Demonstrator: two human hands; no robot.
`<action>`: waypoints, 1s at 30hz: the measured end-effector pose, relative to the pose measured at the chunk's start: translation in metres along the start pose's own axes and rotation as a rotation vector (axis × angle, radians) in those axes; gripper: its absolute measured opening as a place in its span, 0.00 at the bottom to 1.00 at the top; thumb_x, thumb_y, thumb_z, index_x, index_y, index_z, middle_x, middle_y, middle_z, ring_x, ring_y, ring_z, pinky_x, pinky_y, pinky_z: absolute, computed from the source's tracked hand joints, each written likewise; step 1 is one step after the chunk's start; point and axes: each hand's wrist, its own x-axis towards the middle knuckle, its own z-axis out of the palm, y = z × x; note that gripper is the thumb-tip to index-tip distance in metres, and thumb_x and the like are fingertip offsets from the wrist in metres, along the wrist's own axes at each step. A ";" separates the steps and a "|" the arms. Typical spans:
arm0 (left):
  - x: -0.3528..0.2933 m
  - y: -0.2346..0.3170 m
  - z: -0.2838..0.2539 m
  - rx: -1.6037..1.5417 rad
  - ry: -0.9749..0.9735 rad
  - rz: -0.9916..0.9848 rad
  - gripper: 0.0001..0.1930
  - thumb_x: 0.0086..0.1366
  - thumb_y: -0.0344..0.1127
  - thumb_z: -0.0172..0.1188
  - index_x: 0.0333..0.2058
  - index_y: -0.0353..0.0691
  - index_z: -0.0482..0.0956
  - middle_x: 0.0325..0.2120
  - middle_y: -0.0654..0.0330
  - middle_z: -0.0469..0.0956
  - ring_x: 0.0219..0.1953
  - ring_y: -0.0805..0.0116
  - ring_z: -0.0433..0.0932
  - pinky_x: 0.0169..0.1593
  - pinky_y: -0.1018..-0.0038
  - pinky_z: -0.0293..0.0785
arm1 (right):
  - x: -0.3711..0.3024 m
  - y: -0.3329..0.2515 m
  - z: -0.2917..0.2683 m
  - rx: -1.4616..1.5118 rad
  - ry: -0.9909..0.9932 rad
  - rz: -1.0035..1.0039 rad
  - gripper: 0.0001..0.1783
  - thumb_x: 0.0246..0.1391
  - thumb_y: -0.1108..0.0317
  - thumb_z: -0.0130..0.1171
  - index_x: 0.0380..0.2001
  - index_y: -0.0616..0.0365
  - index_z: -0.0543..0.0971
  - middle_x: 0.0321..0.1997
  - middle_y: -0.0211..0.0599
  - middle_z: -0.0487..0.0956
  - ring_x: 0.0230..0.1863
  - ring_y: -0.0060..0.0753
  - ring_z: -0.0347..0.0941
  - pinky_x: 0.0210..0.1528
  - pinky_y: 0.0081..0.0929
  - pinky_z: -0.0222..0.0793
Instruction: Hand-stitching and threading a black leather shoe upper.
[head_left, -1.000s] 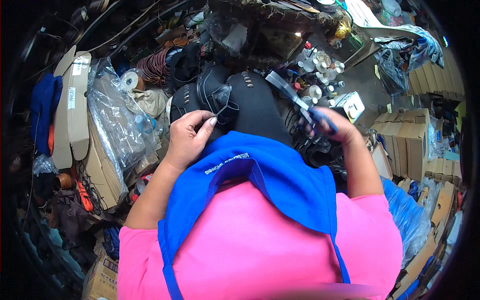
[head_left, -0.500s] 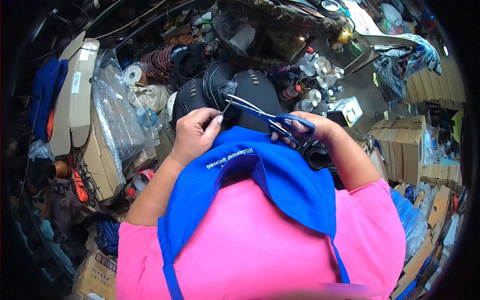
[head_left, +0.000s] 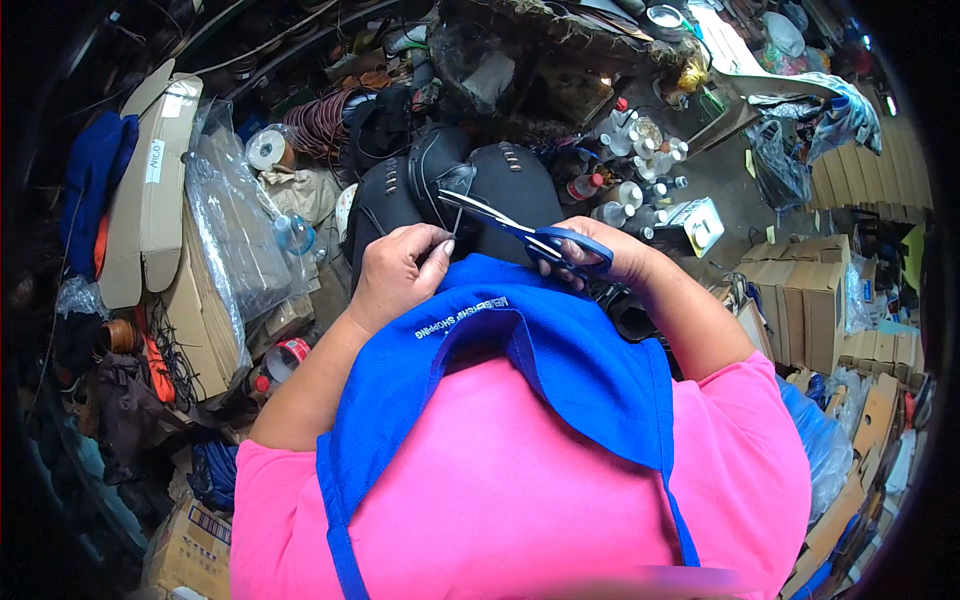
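My right hand (head_left: 590,252) has its fingers through the blue handles of a pair of scissors (head_left: 487,212), whose blades point left and away from me. Thumb and fingertips of my left hand (head_left: 402,268) pinch a thin dark strip (head_left: 458,222) that stands up close to the blades; whether they touch it I cannot tell. Beneath both hands lie my legs in black cloth (head_left: 515,190) with laced stitching. A black piece with a curved seam (head_left: 432,172) rests between the knees. A blue apron (head_left: 590,350) covers my front over a pink shirt.
Several bottles (head_left: 622,190) stand on the floor ahead to the right, by a white and yellow tin (head_left: 697,225). Cardboard boxes (head_left: 797,310) are stacked at the right. Plastic-wrapped card sheets (head_left: 240,225) and a clear jar with a red lid (head_left: 285,360) are at my left.
The scissors and my right hand have shifted slightly left and nearer to me. My left hand has come a little to the right, still pinching the strip.
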 end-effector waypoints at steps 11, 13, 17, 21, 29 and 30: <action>-0.016 -0.040 -0.006 -0.251 -0.044 -0.264 0.04 0.60 0.29 0.59 0.33 0.35 0.79 0.50 0.56 0.70 0.27 0.75 0.76 0.35 0.80 0.71 | -0.044 -0.014 -0.038 -0.071 0.086 -0.062 0.33 0.47 0.43 0.64 0.43 0.63 0.75 0.30 0.30 0.76 0.29 0.20 0.73 0.33 0.19 0.72; 0.000 -0.030 -0.012 -0.472 -0.077 -0.540 0.06 0.63 0.32 0.57 0.36 0.36 0.78 0.64 0.53 0.55 0.31 0.75 0.79 0.36 0.81 0.71 | -0.062 -0.008 -0.066 -0.141 0.252 0.024 0.32 0.48 0.47 0.65 0.47 0.62 0.74 0.36 0.29 0.78 0.32 0.17 0.72 0.37 0.18 0.70; 0.028 -0.041 -0.020 -0.822 -0.281 -0.754 0.05 0.64 0.34 0.58 0.36 0.41 0.77 0.38 0.62 0.78 0.30 0.74 0.80 0.32 0.82 0.72 | -0.054 -0.017 -0.092 -0.401 0.604 0.178 0.29 0.49 0.50 0.64 0.50 0.57 0.76 0.37 0.24 0.77 0.34 0.14 0.67 0.37 0.17 0.64; 0.051 -0.037 -0.013 -0.790 -0.353 -0.793 0.05 0.62 0.35 0.59 0.34 0.42 0.77 0.22 0.70 0.75 0.24 0.78 0.76 0.28 0.84 0.69 | -0.033 -0.011 -0.137 -0.761 0.808 0.238 0.26 0.43 0.50 0.62 0.37 0.64 0.79 0.29 0.39 0.80 0.31 0.28 0.73 0.35 0.27 0.67; 0.069 -0.021 -0.011 -0.492 -0.456 -0.596 0.07 0.61 0.38 0.60 0.31 0.41 0.77 0.20 0.72 0.70 0.18 0.84 0.62 0.22 0.84 0.57 | 0.042 -0.019 -0.223 -1.112 1.014 0.300 0.24 0.45 0.52 0.62 0.39 0.61 0.79 0.33 0.49 0.81 0.35 0.42 0.78 0.40 0.35 0.71; 0.071 -0.021 -0.017 -0.455 -0.466 -0.617 0.07 0.61 0.38 0.60 0.31 0.41 0.77 0.19 0.73 0.69 0.17 0.84 0.61 0.21 0.84 0.56 | 0.052 -0.021 -0.230 -1.233 1.015 0.250 0.26 0.45 0.49 0.61 0.41 0.59 0.79 0.37 0.51 0.81 0.39 0.46 0.78 0.43 0.36 0.71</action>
